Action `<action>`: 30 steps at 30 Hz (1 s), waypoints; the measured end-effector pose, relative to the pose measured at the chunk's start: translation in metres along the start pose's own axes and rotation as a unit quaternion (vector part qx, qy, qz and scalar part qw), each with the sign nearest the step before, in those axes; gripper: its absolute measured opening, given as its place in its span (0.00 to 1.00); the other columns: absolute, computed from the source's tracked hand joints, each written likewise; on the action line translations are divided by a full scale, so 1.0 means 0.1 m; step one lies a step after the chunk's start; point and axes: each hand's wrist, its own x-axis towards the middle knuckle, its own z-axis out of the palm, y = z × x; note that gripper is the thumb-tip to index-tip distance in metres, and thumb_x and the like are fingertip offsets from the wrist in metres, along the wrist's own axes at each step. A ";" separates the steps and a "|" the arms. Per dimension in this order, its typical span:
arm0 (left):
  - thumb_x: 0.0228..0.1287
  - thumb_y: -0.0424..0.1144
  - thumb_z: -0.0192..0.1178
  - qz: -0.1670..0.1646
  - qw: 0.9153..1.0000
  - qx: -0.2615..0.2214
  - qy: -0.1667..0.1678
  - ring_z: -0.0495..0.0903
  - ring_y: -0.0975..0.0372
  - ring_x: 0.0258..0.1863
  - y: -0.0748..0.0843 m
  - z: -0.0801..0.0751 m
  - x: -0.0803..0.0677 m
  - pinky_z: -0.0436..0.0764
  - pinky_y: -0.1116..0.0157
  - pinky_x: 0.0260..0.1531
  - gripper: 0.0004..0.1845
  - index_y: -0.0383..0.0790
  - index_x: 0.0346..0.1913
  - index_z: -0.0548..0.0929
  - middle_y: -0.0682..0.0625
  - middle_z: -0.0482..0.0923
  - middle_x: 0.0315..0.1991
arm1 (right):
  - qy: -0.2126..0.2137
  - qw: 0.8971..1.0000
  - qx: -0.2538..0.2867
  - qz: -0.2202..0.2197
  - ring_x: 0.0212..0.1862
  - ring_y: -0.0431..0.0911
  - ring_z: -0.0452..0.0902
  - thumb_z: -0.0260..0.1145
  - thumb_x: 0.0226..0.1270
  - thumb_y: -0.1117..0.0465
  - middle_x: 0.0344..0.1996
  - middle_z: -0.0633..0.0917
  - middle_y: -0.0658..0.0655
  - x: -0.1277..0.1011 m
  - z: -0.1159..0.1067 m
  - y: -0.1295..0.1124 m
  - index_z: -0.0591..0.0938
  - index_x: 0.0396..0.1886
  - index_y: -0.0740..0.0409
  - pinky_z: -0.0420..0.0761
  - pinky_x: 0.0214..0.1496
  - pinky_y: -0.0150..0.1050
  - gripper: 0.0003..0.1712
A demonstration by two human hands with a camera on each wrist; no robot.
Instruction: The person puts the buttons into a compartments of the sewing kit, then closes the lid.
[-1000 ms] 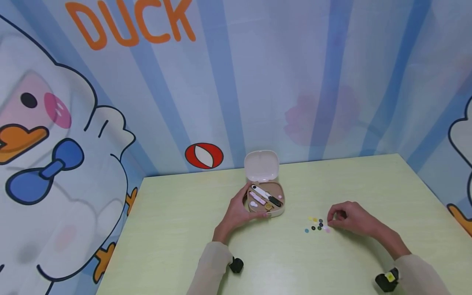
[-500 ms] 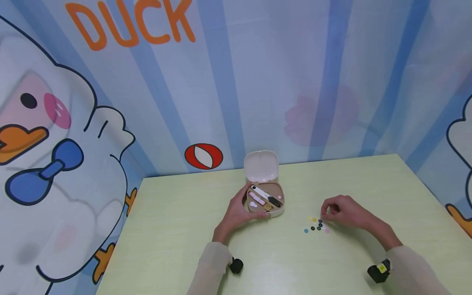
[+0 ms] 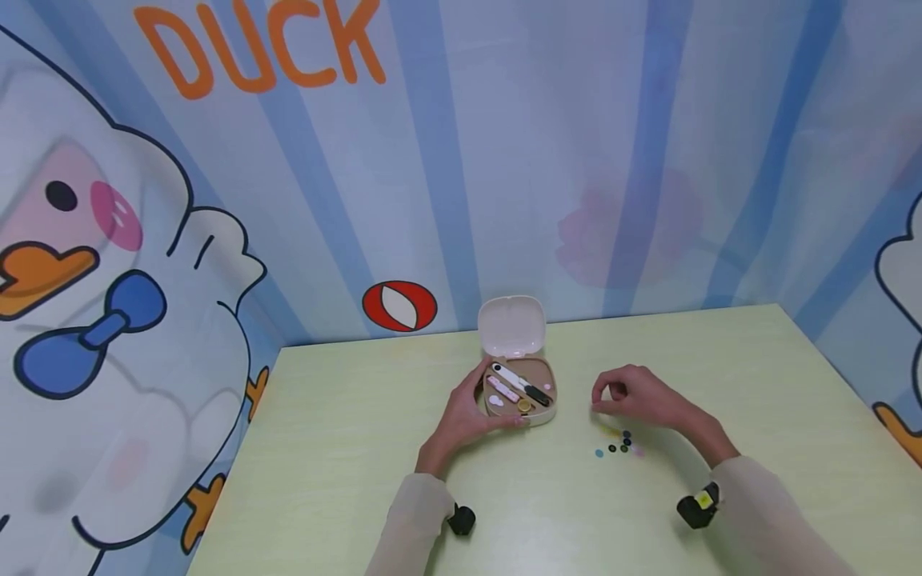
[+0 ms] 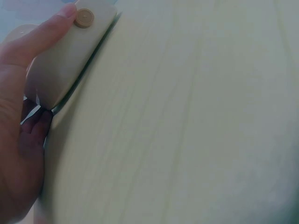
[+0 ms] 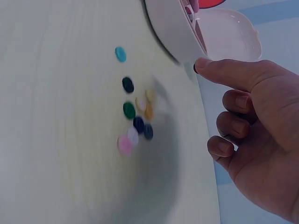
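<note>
My left hand [image 3: 461,412] grips the left side of a small sewing box [image 3: 545,417], its thumb along the front beside a round tan clasp [image 4: 84,18]. The pale lid [image 3: 511,324] stands open at the back. In the box lie a white-and-black tool [image 3: 520,384], a pink piece [image 3: 503,389] and a gold round piece [image 3: 524,406]. My right hand [image 3: 644,396] is raised to the box's right, thumb and forefinger pinching a small dark button [image 5: 195,68], mostly hidden; its other fingers are curled. Below it several loose buttons lie on the table, among them blue [image 5: 120,53], green [image 5: 129,110] and pink [image 5: 124,145].
The pale wooden table [image 3: 346,448] meets a blue striped backdrop [image 3: 497,160] with printed duck pictures just behind the box lid. Each wrist carries a small black camera [image 3: 462,520] at the sleeve's end.
My right hand has moved left and away from me, from the right of the loose buttons to above them, closer to the box. The left hand and the box have stayed in place.
</note>
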 end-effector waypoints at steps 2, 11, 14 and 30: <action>0.46 0.58 0.83 -0.002 1.000 -0.002 0.000 0.59 0.57 0.78 0.00 0.00 0.00 0.63 0.51 0.76 0.65 0.55 0.84 0.54 0.54 0.59 0.80 | 0.001 1.000 0.002 0.001 0.23 0.38 0.63 0.75 0.67 0.64 0.18 0.69 0.44 0.08 0.04 -0.02 0.87 0.34 0.51 0.64 0.27 0.33 0.04; 0.46 0.58 0.83 -0.011 1.000 0.003 0.003 0.59 0.57 0.78 0.00 0.01 -0.01 0.63 0.51 0.76 0.64 0.55 0.84 0.54 0.54 0.59 0.80 | 0.011 0.999 0.028 0.011 0.22 0.41 0.63 0.75 0.67 0.63 0.17 0.69 0.46 0.35 0.16 -0.13 0.88 0.36 0.57 0.63 0.25 0.33 0.03; 0.47 0.59 0.83 -0.007 1.000 0.003 0.002 0.59 0.57 0.78 0.00 0.01 -0.02 0.64 0.51 0.75 0.64 0.56 0.84 0.54 0.54 0.59 0.80 | 0.017 0.999 0.033 0.015 0.23 0.42 0.63 0.75 0.67 0.64 0.17 0.69 0.46 0.42 0.18 -0.15 0.88 0.37 0.56 0.63 0.26 0.33 0.02; 0.47 0.60 0.82 -0.003 1.000 0.002 -0.002 0.60 0.58 0.78 -0.01 -0.01 0.00 0.65 0.51 0.75 0.64 0.58 0.84 0.53 0.55 0.59 0.80 | 0.025 0.997 0.041 0.058 0.24 0.43 0.65 0.73 0.69 0.62 0.19 0.72 0.49 0.68 0.31 -0.12 0.88 0.38 0.57 0.63 0.24 0.32 0.03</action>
